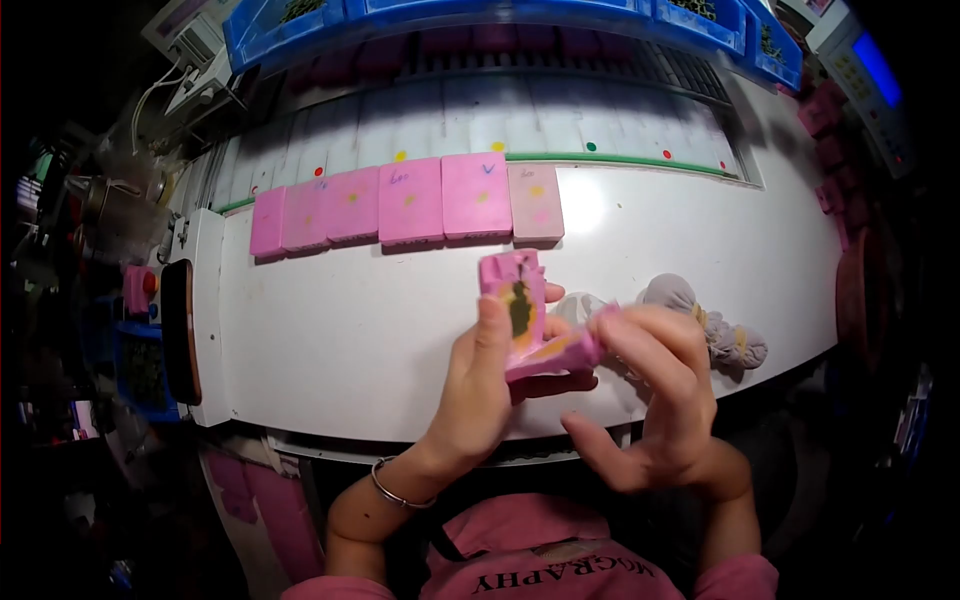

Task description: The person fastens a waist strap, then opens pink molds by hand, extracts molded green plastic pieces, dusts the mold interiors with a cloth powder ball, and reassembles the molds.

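A pink rubber mold (496, 275) is held above the white bench, bent open so its inner face shows. Inside are a yellowish patch and a dark green piece (520, 308); its exact shape is hard to make out. My left hand (475, 385) grips the mold, thumb along its left side and fingers behind. My right hand (660, 385) has curled, slightly blurred fingers on the mold's folded-back flap (560, 352), while its thumb stands apart below. Just beyond the right hand lies a grey cloth bundle (672, 292) tied with yellowish bands.
Pink blocks (410, 205) stand in a row along a green-edged strip (620, 165) with coloured dots. Blue trays (480, 28) with small green pieces line the back. A phone-like dark object (178, 330) lies left; a device with a blue screen (875, 70) stands right.
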Available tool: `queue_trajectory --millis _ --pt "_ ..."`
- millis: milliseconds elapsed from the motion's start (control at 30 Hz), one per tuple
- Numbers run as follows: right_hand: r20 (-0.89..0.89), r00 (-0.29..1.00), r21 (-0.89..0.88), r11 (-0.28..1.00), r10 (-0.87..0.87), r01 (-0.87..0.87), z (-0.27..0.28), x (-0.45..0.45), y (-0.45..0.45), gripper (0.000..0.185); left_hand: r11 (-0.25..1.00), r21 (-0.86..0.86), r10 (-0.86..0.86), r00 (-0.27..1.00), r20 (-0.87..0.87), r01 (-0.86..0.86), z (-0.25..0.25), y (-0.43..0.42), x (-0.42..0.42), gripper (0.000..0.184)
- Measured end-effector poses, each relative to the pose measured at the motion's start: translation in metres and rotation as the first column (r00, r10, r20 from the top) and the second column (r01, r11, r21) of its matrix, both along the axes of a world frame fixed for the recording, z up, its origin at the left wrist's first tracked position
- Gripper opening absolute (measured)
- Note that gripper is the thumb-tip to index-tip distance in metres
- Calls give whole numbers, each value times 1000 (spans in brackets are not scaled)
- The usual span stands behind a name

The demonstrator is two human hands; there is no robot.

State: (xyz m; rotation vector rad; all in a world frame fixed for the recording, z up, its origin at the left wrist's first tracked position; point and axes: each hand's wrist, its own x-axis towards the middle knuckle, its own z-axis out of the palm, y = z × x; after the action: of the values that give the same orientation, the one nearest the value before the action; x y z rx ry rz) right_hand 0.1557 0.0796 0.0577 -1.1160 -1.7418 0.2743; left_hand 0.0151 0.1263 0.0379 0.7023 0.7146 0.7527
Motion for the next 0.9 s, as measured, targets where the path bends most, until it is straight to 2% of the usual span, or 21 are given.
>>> queue_trajectory --millis 33,100,133,167,233,267,300,333,367,433,500,667,733,800,900 --pt "-2 1000 -1 1000 2 -2 0 2 -5 57 1000 -1 2 1000 -2 -2 -4 1 -1 66" --pt "95 966 -57 970 241 -236 0 10 -13 45 992 -93 88 992 88 -80 -15 5 -2 70" --pt "81 960 2 963 268 -269 -4 1 -11 36 969 -210 152 985 77 -133 -6 6 1 71" --pt "104 936 -18 941 337 -337 -13 -7 -13 33 968 -215 152 985 76 -132 -11 5 -1 71" --pt "117 921 -60 929 371 -366 -21 -16 -17 29 989 -135 76 986 152 -55 -22 5 -5 72" --pt "119 922 -62 930 368 -363 -18 -14 -17 29 994 -89 81 987 140 -69 -20 3 -4 68" --pt "36 963 -174 951 265 -256 -10 -10 -17 27 994 -91 76 987 143 -63 -18 1 -2 68" --pt "-37 989 -292 944 146 -150 -3 -8 -16 26 995 58 77 997 12 -78 -16 -1 -1 63" --pt "-247 969 -292 952 22 -96 3 -12 -3 24 976 209 95 989 -117 -69 -13 -3 0 59" --pt "-325 938 -424 905 -118 -33 6 -10 11 23 987 160 -15 999 -30 20 -7 -7 -4 54" --pt "-338 934 -433 900 -115 -46 1 -9 21 18 981 177 -65 997 -49 73 -8 -8 -7 54" --pt "-379 917 -498 863 -128 -85 -2 -11 18 6 977 193 -66 987 -145 94 -5 -6 -12 55" --pt "-475 870 -607 765 -131 -216 5 -6 20 7 974 204 -60 985 -160 93 -3 -5 -12 55" --pt "-528 838 -633 721 -136 -282 10 -2 23 7 979 155 -95 973 -210 129 -2 -5 -12 57" --pt "-598 788 -661 646 -146 -382 13 -3 26 6 987 122 -87 984 -155 107 -6 -4 -16 58"
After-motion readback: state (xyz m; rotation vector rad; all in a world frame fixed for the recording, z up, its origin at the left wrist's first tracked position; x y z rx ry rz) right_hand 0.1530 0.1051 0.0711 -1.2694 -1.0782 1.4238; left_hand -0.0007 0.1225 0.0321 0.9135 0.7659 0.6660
